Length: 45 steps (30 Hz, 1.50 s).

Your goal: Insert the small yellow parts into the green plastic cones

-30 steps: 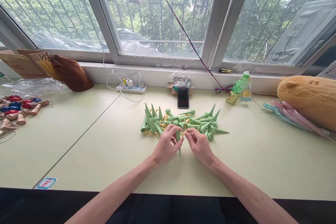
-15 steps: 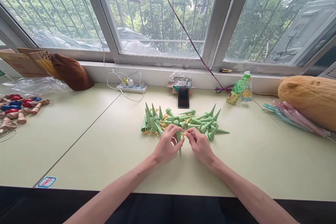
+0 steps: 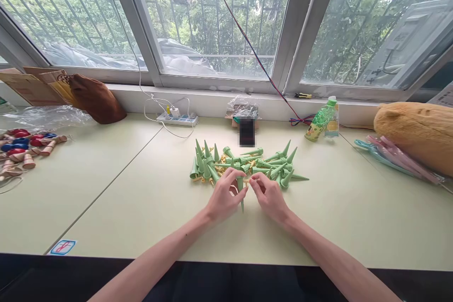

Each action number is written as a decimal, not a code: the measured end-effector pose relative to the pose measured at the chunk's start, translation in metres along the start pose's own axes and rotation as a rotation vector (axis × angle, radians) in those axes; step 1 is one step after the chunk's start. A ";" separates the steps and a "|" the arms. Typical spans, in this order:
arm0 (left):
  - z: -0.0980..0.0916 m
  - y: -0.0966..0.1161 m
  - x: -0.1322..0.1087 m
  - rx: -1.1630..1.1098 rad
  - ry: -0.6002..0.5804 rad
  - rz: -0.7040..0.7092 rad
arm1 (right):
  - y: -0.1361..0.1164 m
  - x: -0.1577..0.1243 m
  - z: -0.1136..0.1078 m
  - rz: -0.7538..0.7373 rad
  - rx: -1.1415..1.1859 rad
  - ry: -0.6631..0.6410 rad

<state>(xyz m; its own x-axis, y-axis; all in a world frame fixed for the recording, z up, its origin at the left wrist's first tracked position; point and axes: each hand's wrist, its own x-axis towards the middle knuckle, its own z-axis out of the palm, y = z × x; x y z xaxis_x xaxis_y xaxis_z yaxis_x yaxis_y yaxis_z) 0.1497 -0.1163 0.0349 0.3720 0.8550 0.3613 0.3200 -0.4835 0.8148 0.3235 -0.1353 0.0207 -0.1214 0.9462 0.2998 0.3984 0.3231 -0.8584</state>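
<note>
Reaches over the near edge of a pale table (image 3: 141,207), past a small sticker (image 3: 63,247) at the left. Holds 1 green spike (image 3: 240,184) in the left hand (image 3: 224,193), thumb and fingers curled about it, tip pointing down, just this side of the pile. Pinches 1 yellow piece (image 3: 246,181) in the right hand (image 3: 272,197), fingertips narrow, touching or just beside the spike; cannot tell which. Has just beyond the hands a loose pile of green spikes (image 3: 247,158), some upright, some lying, with more yellow pieces (image 3: 219,170) mixed in. Faces, farther back, wooden toys (image 3: 20,141) at far left, a tan plush (image 3: 414,132) and 1 green bottle (image 3: 322,120) at right, then a power strip (image 3: 182,119), a brown bag (image 3: 95,99) and barred windows (image 3: 219,19).
</note>
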 end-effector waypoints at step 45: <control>0.004 -0.003 -0.003 0.055 -0.006 0.104 | -0.001 0.000 0.001 0.028 0.066 0.039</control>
<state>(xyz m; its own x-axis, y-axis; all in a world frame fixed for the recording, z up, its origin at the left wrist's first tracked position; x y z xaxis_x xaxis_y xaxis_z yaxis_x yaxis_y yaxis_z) 0.1508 -0.1185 0.0301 0.4111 0.7984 0.4399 0.3268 -0.5796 0.7465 0.3220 -0.1359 0.0211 -0.0746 0.9541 0.2900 0.3398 0.2977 -0.8921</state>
